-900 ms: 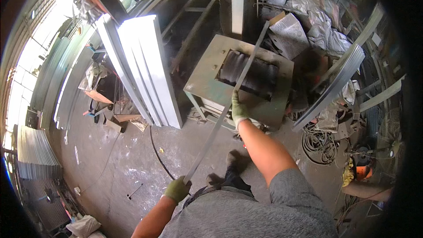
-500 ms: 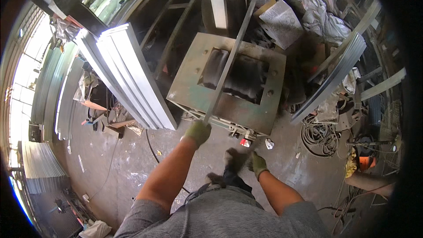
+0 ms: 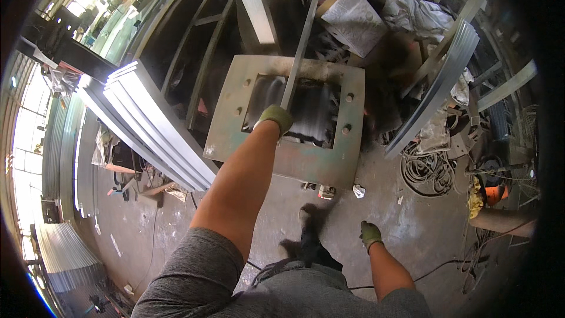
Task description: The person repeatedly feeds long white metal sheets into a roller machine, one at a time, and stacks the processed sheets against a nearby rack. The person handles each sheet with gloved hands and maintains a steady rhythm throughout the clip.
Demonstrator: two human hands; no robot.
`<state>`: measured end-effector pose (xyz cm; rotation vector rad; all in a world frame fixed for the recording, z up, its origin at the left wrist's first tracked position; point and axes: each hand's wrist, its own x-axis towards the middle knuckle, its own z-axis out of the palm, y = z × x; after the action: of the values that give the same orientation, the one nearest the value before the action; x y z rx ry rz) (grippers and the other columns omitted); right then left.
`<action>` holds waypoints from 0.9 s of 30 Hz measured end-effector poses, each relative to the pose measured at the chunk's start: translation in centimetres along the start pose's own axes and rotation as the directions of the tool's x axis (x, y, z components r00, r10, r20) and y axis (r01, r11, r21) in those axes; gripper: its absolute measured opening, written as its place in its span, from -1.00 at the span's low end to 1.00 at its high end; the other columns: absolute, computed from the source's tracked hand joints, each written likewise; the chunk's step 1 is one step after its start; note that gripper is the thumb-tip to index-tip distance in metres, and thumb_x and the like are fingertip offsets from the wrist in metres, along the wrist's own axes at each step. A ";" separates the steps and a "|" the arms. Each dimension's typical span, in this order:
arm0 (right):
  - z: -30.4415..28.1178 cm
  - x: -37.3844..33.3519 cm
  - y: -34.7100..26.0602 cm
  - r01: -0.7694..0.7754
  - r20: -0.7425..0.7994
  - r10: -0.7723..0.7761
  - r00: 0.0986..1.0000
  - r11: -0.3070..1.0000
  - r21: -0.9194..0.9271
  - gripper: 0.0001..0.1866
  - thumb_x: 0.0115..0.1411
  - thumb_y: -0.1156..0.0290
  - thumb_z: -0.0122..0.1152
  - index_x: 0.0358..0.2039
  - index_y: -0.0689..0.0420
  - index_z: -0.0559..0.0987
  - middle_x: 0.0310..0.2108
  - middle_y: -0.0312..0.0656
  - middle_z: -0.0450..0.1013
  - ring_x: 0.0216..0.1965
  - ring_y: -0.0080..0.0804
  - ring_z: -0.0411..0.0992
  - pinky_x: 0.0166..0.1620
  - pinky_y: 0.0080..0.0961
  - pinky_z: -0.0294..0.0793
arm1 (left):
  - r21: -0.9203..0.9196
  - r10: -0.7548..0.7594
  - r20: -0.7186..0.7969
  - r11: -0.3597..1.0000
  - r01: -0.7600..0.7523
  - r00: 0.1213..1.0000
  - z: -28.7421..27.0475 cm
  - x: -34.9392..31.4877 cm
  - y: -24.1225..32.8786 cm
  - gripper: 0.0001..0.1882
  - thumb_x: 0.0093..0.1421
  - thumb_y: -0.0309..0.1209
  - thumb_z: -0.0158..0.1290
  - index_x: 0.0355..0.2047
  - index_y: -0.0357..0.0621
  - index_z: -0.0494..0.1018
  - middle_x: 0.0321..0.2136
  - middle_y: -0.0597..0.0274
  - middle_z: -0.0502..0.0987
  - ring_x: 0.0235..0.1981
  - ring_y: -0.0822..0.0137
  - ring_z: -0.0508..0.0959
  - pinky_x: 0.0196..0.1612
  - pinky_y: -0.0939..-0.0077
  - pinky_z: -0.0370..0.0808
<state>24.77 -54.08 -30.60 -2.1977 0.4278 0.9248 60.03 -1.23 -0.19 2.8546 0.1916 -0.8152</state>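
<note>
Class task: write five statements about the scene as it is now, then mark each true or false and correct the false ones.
1. The left grip is closed around a long metal bar. True.
2. The right grip is on the bar too. False: it is well apart from the bar, down over the floor.
3. Both grips are gloved. True.
4. The tangled coil lies left of the machine with the rectangular opening. False: it lies on the floor to the machine's right.
5. The bright, pale metal lengths stand left of the machine. True.
</note>
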 end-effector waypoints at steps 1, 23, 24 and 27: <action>0.3 -0.5 -0.5 -0.007 0.005 0.007 1.000 0.999 -0.050 -0.42 0.46 -0.14 0.01 -0.15 0.18 0.65 -0.33 -0.05 0.64 -0.37 -0.18 0.61 -0.26 -0.10 0.54 | -0.059 -0.014 -0.006 0.998 0.014 1.000 0.5 0.9 -0.4 -0.59 0.37 -0.28 0.05 0.05 -0.25 0.71 0.06 -0.23 0.69 0.14 -0.13 0.69 0.16 0.08 0.63; 5.6 -9.5 -30.2 0.449 0.239 -0.486 0.841 0.872 0.194 -0.28 0.50 -0.25 0.09 0.31 0.13 0.54 -0.10 -0.11 0.66 -0.16 -0.24 0.67 -0.13 -0.23 0.65 | -0.541 -0.179 -0.050 0.832 0.124 0.983 28.2 -39.5 -7.7 -0.54 0.47 -0.07 -0.06 -0.12 -0.25 0.61 -0.17 -0.33 0.69 -0.05 -0.38 0.67 0.02 -0.24 0.60; 6.7 -10.2 -32.3 0.321 0.246 -0.410 0.879 0.887 0.330 -0.27 0.49 -0.27 0.09 0.34 0.11 0.52 -0.08 -0.13 0.66 -0.13 -0.27 0.67 -0.12 -0.26 0.65 | -0.574 -0.197 -0.042 0.807 0.138 0.979 30.2 -42.4 -8.3 -0.55 0.47 -0.06 -0.05 -0.09 -0.22 0.59 -0.19 -0.32 0.69 -0.06 -0.37 0.67 0.00 -0.25 0.60; 9.0 -12.9 -37.1 0.207 0.221 -0.378 0.899 0.812 0.546 -0.24 0.48 -0.32 0.08 0.34 0.09 0.52 -0.06 -0.22 0.62 -0.02 -0.36 0.63 -0.09 -0.35 0.60 | -0.551 -0.300 0.116 0.774 0.313 0.947 36.3 -50.3 -9.6 -0.59 0.45 -0.05 -0.02 0.01 -0.11 0.57 -0.15 -0.30 0.70 -0.09 -0.39 0.68 0.02 -0.23 0.61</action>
<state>31.19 -21.36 -7.92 -1.5335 0.1377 0.8537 -2.52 -2.73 -4.93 2.2714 0.7780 -0.6897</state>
